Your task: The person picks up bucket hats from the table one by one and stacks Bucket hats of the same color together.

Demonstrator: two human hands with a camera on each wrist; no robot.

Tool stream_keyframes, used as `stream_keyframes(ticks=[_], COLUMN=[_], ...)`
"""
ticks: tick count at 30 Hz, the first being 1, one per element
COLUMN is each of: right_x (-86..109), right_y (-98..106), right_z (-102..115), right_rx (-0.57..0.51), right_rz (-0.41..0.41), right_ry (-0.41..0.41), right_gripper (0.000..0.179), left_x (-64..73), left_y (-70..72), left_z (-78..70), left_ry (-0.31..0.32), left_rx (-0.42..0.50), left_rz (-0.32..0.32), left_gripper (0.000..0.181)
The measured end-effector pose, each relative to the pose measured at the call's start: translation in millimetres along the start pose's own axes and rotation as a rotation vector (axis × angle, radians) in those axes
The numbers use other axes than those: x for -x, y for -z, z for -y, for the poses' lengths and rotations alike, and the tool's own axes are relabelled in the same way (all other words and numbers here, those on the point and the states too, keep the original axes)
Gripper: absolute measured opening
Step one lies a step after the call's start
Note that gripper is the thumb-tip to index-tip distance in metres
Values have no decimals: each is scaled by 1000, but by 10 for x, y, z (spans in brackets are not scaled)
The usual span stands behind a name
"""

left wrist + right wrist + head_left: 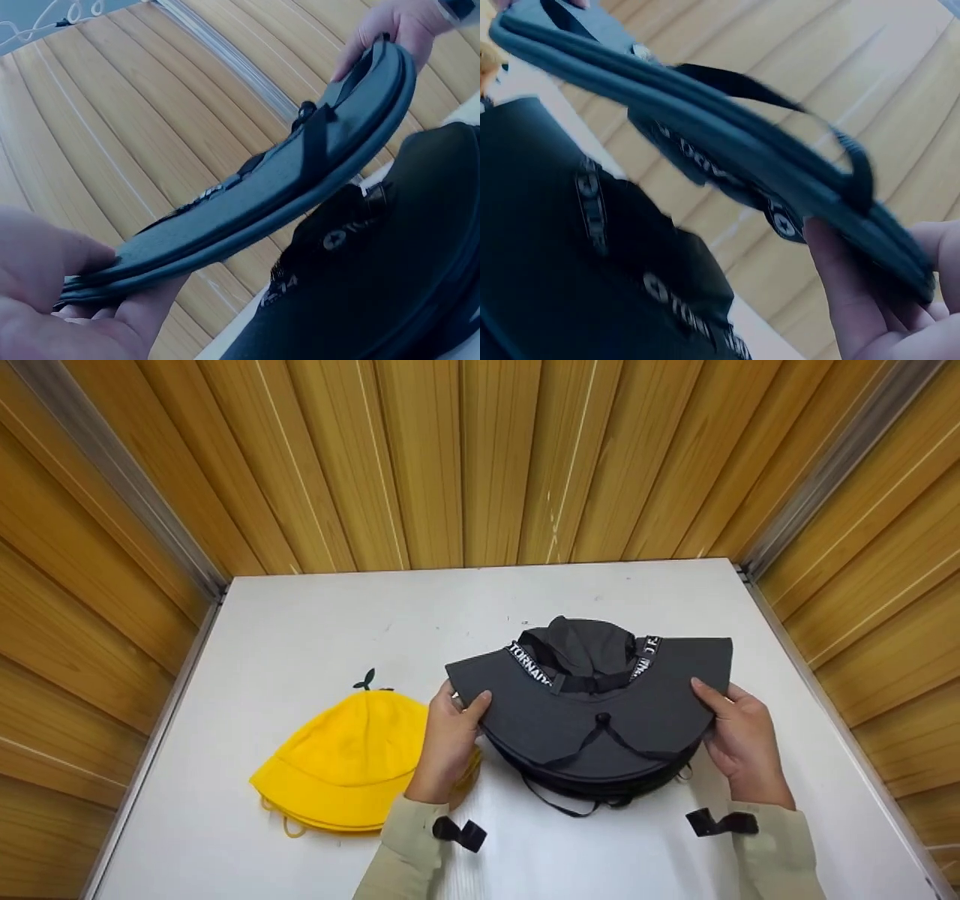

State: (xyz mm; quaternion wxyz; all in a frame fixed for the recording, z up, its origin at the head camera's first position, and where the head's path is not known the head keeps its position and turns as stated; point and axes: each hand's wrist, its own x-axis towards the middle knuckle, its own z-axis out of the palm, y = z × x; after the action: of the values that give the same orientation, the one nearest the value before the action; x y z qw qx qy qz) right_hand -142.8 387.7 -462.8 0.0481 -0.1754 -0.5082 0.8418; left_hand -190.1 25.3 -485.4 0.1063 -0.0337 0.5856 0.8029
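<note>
Both hands hold a dark grey sun hat (525, 720), folded double, with a lettered inner band, a soft crown and a chin cord with a black toggle. My left hand (450, 735) pinches one end of the brim, thumb on top and fingers underneath. At the opposite end my right hand (742, 742) grips the brim the same way. The wrist views show this hat raised over another dark hat (420, 247) with a similar lettered band, lying on the table. In the head view the held hat hides most of that one.
Yellow bucket hats (345, 757), stacked, with a small green sprout (365, 681) on top, lie left of the dark hats, partly behind my left forearm. The white table (337, 615) meets wood-look panels (480, 465) at the back and sides.
</note>
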Motion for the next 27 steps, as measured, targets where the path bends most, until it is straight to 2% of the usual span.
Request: stream_keyframes(ticks=[3,5,7,10,12,15,18,22,24,27], right_x=[-16,-30,-51,-92,-126,-174,-209,-232,-237,-241], right_y=[86,133,168,214,243,288,336,383,382,337], right_z=[-23,-40,-58,-94,-124,-178,-237,-334,-379,-400], right_rx=[23,45,76,146,225,419,707,1073,1171,1244], right_rz=[-26,-44,-68,-124,-170,-246,-309,-360,-365,-359], right_ry=[4,2,0,-17,-30,-28,1,65,88,93], right_gripper=[35,24,40,75,88,88,85,83,82,81], left_x=[-46,-77,-103,-137,-160,-191,-210,-233,-253,-288], left_y=[-11,-28,-45,-62,-69,-76,-90,-105,-108,-91], left_z=[33,53,66,83,96,116,127,128,122,92], left_ry=[10,8,9,8,-6,-49,-95,-102,-83,-57], left_rx=[-64,-129,-213,-360,-453,-603,-752,-987,-1117,-1261], left_rz=[3,3,-9,-39,-63,-115,-152,-128,-100,-59], left_gripper=[44,46,50,58,64,75,79,72,67,63])
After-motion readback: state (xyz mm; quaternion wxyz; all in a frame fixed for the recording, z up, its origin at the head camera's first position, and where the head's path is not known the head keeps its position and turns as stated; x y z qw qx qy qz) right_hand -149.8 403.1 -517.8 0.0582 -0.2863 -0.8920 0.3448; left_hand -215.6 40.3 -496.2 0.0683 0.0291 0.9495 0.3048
